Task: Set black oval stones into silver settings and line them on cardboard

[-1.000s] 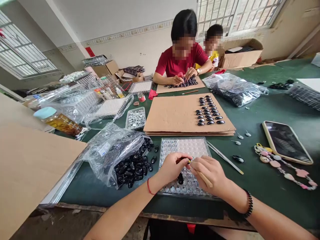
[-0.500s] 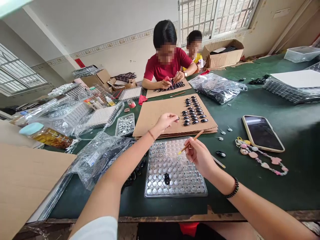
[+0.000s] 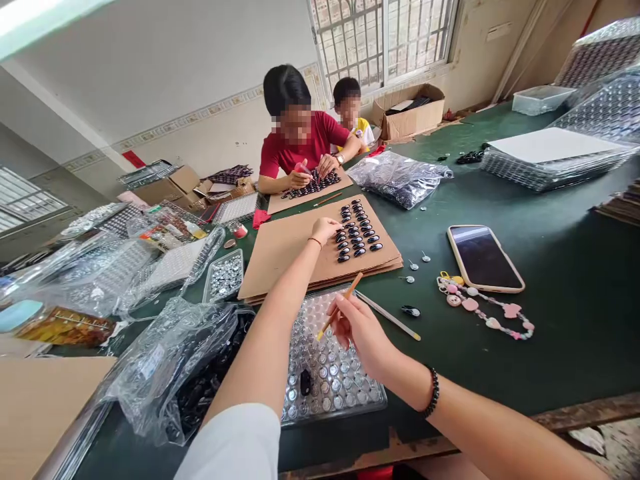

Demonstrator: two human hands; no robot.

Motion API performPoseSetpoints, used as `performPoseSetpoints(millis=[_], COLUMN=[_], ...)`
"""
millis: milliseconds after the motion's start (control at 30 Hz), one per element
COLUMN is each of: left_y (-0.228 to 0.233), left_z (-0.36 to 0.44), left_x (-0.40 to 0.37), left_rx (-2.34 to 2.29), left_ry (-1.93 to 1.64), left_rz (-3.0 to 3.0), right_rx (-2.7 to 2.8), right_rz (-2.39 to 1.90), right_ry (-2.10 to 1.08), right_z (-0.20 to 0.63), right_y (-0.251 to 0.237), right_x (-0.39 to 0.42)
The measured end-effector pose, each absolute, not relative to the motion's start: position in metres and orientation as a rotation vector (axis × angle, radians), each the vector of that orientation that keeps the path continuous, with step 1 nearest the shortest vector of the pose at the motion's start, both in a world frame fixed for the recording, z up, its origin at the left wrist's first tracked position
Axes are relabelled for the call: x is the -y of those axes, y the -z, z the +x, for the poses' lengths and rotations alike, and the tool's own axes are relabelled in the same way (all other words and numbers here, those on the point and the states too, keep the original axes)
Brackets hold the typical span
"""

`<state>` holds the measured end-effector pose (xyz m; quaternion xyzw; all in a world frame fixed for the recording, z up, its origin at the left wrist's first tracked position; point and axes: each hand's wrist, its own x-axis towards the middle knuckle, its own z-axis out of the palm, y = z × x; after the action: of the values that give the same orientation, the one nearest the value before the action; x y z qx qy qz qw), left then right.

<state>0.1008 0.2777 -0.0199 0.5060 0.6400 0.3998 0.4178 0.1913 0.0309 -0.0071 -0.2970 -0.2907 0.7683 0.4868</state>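
My left hand (image 3: 326, 230) reaches over the cardboard sheets (image 3: 285, 243), its fingertips pinched on a glossy black oval piece at the left edge of several rows of such pieces (image 3: 359, 232). My fingers partly cover that piece. In my right hand (image 3: 357, 327) is a thin wooden stick (image 3: 345, 300) with a yellowish tip, slanting down over a clear plastic tray (image 3: 345, 390) of round cups. One black piece (image 3: 305, 383) lies on this tray. To the tray's right a pale stick (image 3: 393, 317) rests on the green table.
A phone (image 3: 485, 260) with a beaded strap lies at right, near a loose black piece (image 3: 411, 311) and small silver pins. At left are a box of silver discs (image 3: 224, 275) and a plastic bag (image 3: 155, 373) of black pieces. Across the table a co-worker (image 3: 300, 147) handles similar pieces; another person sits beside.
My left hand has moved with the black piece to the rows' left edge. My right hand still holds the stick over the tray. The camera view has turned to the right.
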Motion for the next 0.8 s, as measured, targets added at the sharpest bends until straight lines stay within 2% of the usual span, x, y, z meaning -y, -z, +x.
performPoseSetpoints(millis=[233, 400, 500, 600, 700, 800], left_y=[-0.01, -0.031, -0.019, -0.001, 0.011, 0.016], left_z=[0.083, 0.024, -0.009, -0.026, -0.03, -0.028], left_x=[-0.256, -0.158, -0.084, -0.036, -0.019, -0.017], left_rx=[-1.377, -1.158, -1.085, -0.966, -0.927, -0.902], left_ry=[-1.219, -1.223, -1.197, -1.235, -1.275, -1.252], left_rz=[0.907, 0.712, 0.621, 0.39, 0.317, 0.333], right_rx=[0.677, 0.952, 1.368, 1.788, 1.993, 2.104], right_rz=[-0.736, -0.813, -0.909, -1.017, -1.153, -1.222], right_ry=[-1.678, -1.454, -1.215, -0.836, -0.518, -0.404], right_z=[0.207, 0.208, 0.203, 0.202, 0.205, 0.212], right_y=[0.0, 0.004, 0.014, 0.025, 0.032, 0.03], right_x=[-0.043, -0.044, -0.037, -0.036, -0.042, -0.051])
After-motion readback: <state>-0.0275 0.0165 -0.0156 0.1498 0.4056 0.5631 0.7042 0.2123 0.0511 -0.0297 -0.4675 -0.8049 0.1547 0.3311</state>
